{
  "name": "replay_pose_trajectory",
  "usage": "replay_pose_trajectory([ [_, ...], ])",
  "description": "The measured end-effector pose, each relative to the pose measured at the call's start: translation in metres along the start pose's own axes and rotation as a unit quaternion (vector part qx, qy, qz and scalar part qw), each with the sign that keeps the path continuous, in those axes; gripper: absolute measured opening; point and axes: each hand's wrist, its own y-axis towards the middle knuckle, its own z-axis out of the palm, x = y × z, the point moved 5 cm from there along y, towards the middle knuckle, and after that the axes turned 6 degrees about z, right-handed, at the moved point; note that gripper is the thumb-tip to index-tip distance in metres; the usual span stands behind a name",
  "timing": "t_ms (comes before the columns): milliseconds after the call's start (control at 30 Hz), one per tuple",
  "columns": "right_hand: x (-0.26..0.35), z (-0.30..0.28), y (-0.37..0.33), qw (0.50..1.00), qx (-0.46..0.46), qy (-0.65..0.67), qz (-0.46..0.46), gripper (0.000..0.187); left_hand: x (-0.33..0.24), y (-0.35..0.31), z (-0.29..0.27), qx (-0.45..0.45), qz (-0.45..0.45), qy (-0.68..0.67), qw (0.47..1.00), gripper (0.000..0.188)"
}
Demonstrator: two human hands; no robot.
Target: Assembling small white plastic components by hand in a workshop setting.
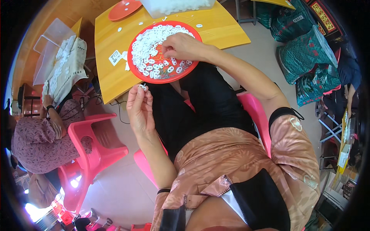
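Here my left hand (141, 106) pinches a small white piece (143, 87) just off the near-left edge of the red tray (163, 81), which juts over the tabletop's (111, 38) near edge; my right hand (184, 46) curls narrow above the tray's white pieces (144, 44), and I cannot tell whether it holds one

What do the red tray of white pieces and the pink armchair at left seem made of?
The red tray looks like smooth plastic, given its evenly coloured rim, though lacquered metal is possible. The pink armchair is probably plastic, with glossy, seamless curves.
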Motion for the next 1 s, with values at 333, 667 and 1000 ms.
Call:
replay_pose_trajectory([
  [333, -0.01, 0.033, 0.019, 0.995, 0.094, 0.01, -0.044, 0.012, 0.015, 0.056, 0.019, 0.008, -0.02, 0.057, 0.998, 0.01],
  [667, -0.027, -0.039, 0.063, 0.872, 0.088, 0.468, 0.115, 0.016, 0.024, 0.089, 0.076, 0.074, -0.092, -0.057, 0.991, 0.01],
  [1000, 0.017, -0.02, 0.085, 0.96, -0.249, 0.077, -0.102, 0.027, 0.001, 0.158, 0.074, 0.033, -0.076, -0.152, 0.985, 0.024],
])
